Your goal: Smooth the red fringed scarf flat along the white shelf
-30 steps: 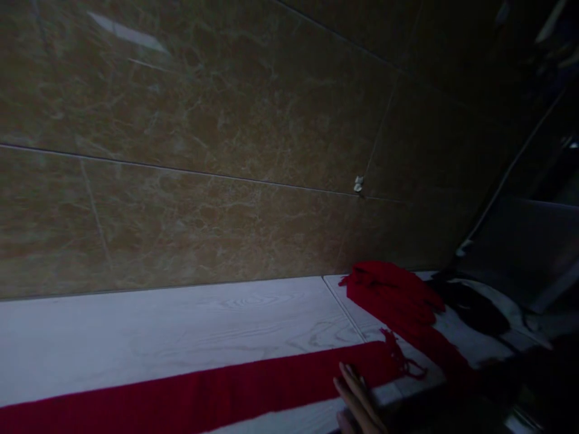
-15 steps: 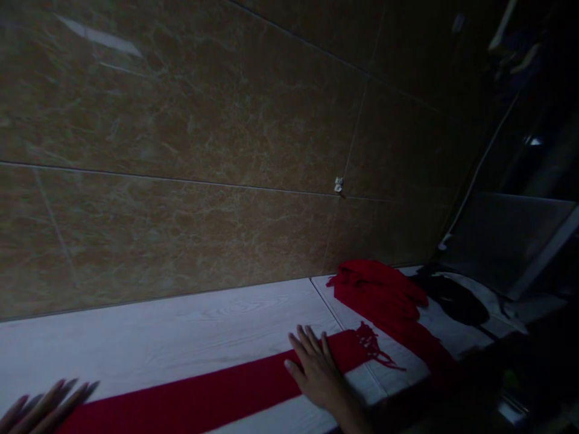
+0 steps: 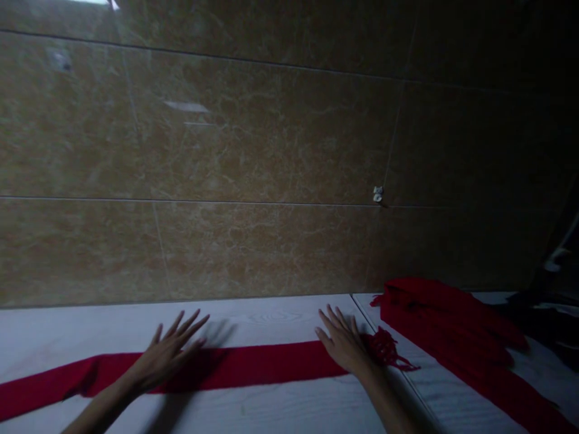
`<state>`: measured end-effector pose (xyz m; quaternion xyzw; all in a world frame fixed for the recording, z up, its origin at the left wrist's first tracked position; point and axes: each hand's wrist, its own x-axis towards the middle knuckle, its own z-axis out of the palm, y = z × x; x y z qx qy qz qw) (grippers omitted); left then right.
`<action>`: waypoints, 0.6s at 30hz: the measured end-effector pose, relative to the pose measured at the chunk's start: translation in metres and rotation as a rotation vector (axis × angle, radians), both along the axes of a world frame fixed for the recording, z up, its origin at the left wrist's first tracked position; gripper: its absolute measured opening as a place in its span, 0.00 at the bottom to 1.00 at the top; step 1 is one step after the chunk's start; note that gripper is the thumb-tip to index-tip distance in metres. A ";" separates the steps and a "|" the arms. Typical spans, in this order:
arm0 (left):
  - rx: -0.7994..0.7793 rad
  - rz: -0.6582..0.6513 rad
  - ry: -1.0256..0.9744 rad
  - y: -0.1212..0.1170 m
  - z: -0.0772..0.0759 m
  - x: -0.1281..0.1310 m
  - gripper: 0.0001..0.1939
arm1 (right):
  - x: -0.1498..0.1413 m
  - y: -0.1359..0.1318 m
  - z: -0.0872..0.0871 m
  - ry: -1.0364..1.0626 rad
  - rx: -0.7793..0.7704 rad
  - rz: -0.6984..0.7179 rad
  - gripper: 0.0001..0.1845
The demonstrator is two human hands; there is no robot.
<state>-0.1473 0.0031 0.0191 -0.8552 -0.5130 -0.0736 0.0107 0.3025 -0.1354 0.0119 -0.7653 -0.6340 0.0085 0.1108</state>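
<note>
A long red scarf [image 3: 266,366] lies stretched across the white wood-grain table, its fringe at the right end and a crease toward the left. Over its left-middle part is my left hand [image 3: 167,354], fingers spread, with a shadow beside it that suggests it is slightly raised. My right hand [image 3: 341,342] is spread near the fringed end, palm down on or just above the cloth. Neither hand grips anything. The scarf's left end runs out of view.
Another red fringed cloth [image 3: 438,325] lies bunched at the right, beyond a seam in the table [image 3: 280,407]. Dark cloth [image 3: 543,322] is behind it at the far right. A brown tiled wall [image 3: 262,241] rises along the table's back edge, with a small white fitting [image 3: 378,193].
The view has turned left and levelled. My left hand has come from the lower left edge to over the scarf's middle. My right hand remains near the fringed end.
</note>
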 end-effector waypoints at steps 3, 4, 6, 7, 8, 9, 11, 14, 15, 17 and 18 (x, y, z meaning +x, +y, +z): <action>-0.107 -0.125 0.006 -0.018 -0.020 0.032 0.30 | 0.028 -0.018 -0.015 -0.043 -0.048 -0.066 0.32; -0.112 -0.126 -0.004 -0.024 -0.029 0.036 0.31 | 0.036 -0.024 -0.021 -0.060 -0.057 -0.081 0.32; -0.114 -0.129 -0.013 -0.032 -0.046 0.035 0.33 | 0.050 -0.035 -0.033 -0.086 -0.063 -0.103 0.33; -0.108 -0.124 -0.020 -0.033 -0.052 0.033 0.33 | 0.055 -0.037 -0.038 -0.096 -0.060 -0.108 0.33; -0.103 -0.124 -0.028 -0.034 -0.056 0.031 0.34 | 0.058 -0.039 -0.041 -0.102 -0.055 -0.111 0.33; -0.097 -0.122 -0.036 -0.034 -0.057 0.029 0.34 | 0.060 -0.038 -0.044 -0.105 -0.049 -0.113 0.33; -0.101 -0.129 -0.046 -0.033 -0.054 0.029 0.33 | 0.060 -0.035 -0.047 -0.101 -0.032 -0.118 0.33; -0.068 -0.131 -0.070 -0.032 -0.051 0.029 0.32 | 0.057 -0.034 -0.048 -0.094 0.008 -0.139 0.34; -0.027 -0.126 -0.089 -0.032 -0.053 0.027 0.31 | 0.057 -0.037 -0.048 -0.082 0.067 -0.140 0.34; 0.094 -0.126 -0.145 -0.029 -0.060 0.020 0.27 | 0.058 -0.047 -0.048 0.015 0.300 -0.136 0.33; 0.162 -0.137 -0.177 -0.026 -0.064 0.015 0.24 | 0.059 -0.054 -0.049 0.084 0.435 -0.137 0.33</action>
